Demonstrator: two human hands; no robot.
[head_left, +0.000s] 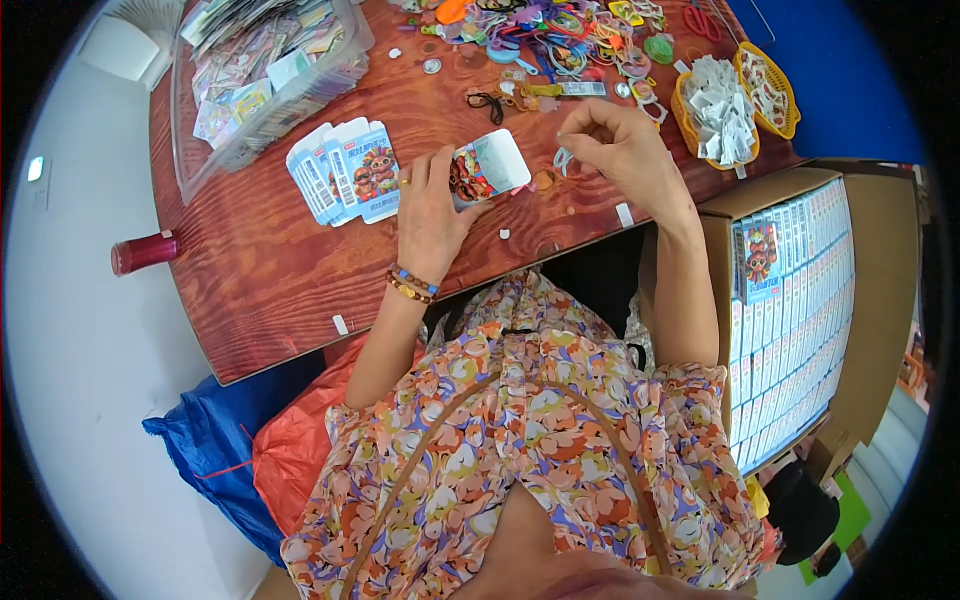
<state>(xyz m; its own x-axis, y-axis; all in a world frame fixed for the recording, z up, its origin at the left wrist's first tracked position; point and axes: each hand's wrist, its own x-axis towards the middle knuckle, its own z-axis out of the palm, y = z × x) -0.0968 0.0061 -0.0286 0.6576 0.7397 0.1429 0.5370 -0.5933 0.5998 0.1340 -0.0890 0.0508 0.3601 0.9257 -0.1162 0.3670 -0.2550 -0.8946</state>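
My left hand (432, 215) grips a small printed carton (480, 175), which lies on the table with its white end flap spread outward. A ring and beaded bracelets are on that hand and wrist. To the right, my right hand (632, 155) hovers above the table, thumb and fingertips pinched together. Whatever is between them is too small to make out; a pale blue loop (563, 159) shows just under the fingertips. Left of my left hand lies an overlapping pile of flat blue-and-white cartons (365, 175) with cartoon figures.
A clear plastic bin (225, 145) of small printed packets stands far left. Colourful trinkets (570, 40) heap at the back. Yellow baskets (688, 125) hold white packets. A cardboard box (880, 330) full of finished cartons stands right. A red cylinder (145, 253) sits by the left edge.
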